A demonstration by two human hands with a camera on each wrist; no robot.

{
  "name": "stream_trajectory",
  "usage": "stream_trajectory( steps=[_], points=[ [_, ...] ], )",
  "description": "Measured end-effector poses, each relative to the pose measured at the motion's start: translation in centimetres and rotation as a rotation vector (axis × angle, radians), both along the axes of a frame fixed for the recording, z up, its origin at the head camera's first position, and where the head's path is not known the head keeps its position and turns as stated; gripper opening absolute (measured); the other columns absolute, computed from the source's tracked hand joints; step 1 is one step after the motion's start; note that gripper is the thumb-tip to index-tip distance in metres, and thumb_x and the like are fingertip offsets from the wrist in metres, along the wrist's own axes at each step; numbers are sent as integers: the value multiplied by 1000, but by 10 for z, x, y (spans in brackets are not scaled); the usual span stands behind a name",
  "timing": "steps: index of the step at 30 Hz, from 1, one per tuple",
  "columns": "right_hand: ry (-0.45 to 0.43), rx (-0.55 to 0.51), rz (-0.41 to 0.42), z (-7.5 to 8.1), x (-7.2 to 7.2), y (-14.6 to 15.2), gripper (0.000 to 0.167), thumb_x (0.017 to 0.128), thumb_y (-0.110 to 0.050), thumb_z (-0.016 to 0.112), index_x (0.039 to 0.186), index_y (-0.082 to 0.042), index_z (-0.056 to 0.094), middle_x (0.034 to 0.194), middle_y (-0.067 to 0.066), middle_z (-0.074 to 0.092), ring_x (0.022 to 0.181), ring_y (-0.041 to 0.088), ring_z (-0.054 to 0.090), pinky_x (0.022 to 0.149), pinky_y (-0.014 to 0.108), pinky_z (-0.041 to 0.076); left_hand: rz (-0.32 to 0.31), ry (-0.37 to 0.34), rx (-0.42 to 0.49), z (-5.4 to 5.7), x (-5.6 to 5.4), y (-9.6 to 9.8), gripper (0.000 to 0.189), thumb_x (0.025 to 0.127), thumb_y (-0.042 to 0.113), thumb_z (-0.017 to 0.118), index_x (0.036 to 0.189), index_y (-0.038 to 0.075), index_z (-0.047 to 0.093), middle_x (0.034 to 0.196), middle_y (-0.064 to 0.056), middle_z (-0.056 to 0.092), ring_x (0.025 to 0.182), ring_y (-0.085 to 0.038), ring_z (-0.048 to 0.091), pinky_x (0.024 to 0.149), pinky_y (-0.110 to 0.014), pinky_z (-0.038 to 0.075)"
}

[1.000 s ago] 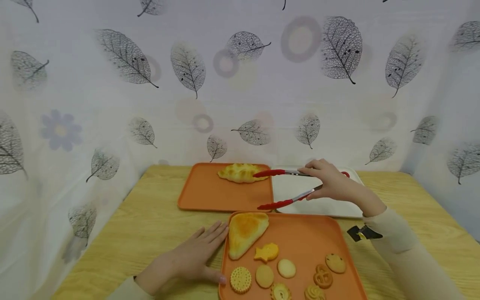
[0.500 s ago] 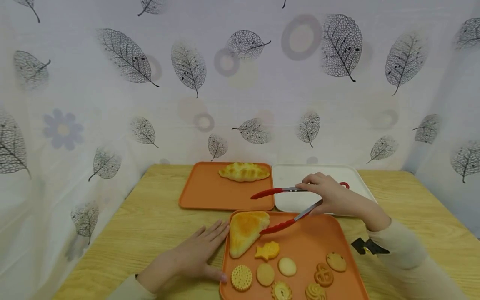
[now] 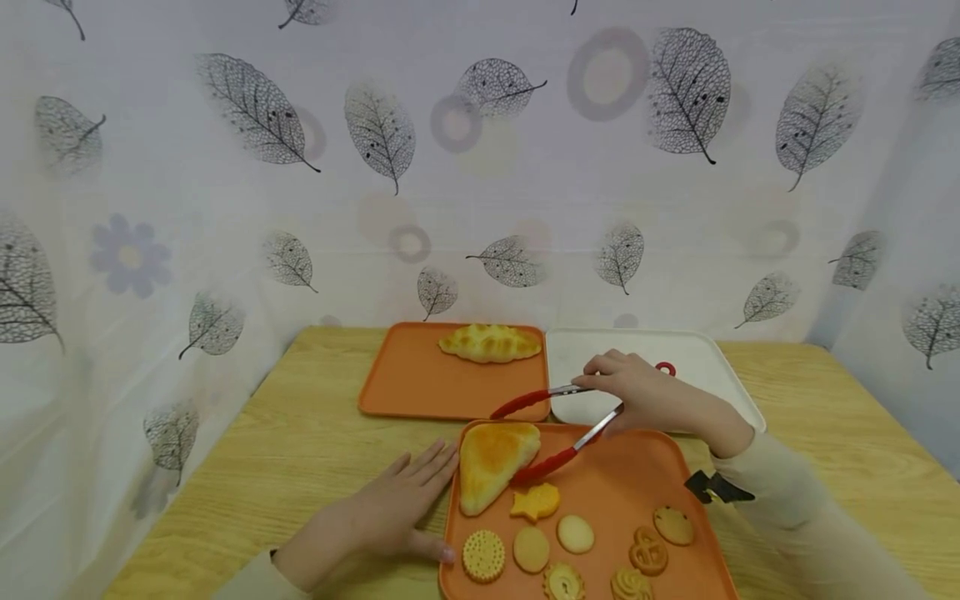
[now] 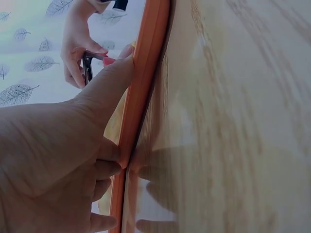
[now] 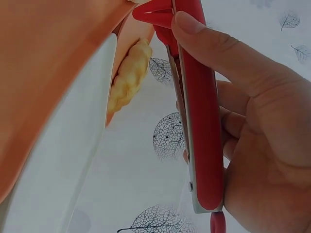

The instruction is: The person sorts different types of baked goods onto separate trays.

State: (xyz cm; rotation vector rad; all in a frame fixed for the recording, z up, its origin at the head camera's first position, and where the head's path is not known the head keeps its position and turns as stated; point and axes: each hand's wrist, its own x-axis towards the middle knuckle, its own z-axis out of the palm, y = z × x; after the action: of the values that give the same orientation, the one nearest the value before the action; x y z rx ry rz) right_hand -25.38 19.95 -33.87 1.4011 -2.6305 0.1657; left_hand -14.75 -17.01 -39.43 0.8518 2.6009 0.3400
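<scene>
In the head view my right hand (image 3: 648, 392) grips red-tipped tongs (image 3: 546, 467), whose jaws stand apart. One red tip is beside the right edge of a triangular bread (image 3: 491, 467); the other is above the front orange tray's back edge. The right wrist view shows the thumb on the red handle (image 5: 201, 121). My left hand (image 3: 390, 508) lies with fingers extended against the left rim of the front orange tray (image 3: 622, 467). The left wrist view has the left thumb (image 4: 114, 75) on that rim. Close to the bread is a fish-shaped cookie (image 3: 536, 502).
On the front tray lie several cookies, among them a pretzel-shaped one (image 3: 647, 551) and a round dotted one (image 3: 483, 556). Behind stand a second orange tray (image 3: 420, 383) bearing a long braided bread (image 3: 490, 343) and a white tray (image 3: 690, 350). A leaf-print curtain (image 3: 480, 192) closes the back.
The right hand has brought the tongs forward and down from the back trays to the triangular bread. The left hand keeps its place at the tray's rim.
</scene>
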Motion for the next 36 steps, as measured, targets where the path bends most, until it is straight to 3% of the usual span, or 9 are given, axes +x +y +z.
stream_trajectory(
  steps=[19,36],
  points=[
    [50,0,9,0,-2,-3,51,68,-27,88,114,-12,71,105,1,61,92,19,54,73,33,42,-10,21,-8,6,0,0,112,78,77,52,157,9,12,166,-9,5,154,-26,4,120,-59,17],
    [170,-82,-5,16,4,31,55,62,-32,89,110,-12,72,101,-3,63,92,17,55,71,35,42,-11,20,5,5,-1,0,113,77,77,53,157,7,12,166,-10,6,154,-26,4,119,-59,17]
  ],
)
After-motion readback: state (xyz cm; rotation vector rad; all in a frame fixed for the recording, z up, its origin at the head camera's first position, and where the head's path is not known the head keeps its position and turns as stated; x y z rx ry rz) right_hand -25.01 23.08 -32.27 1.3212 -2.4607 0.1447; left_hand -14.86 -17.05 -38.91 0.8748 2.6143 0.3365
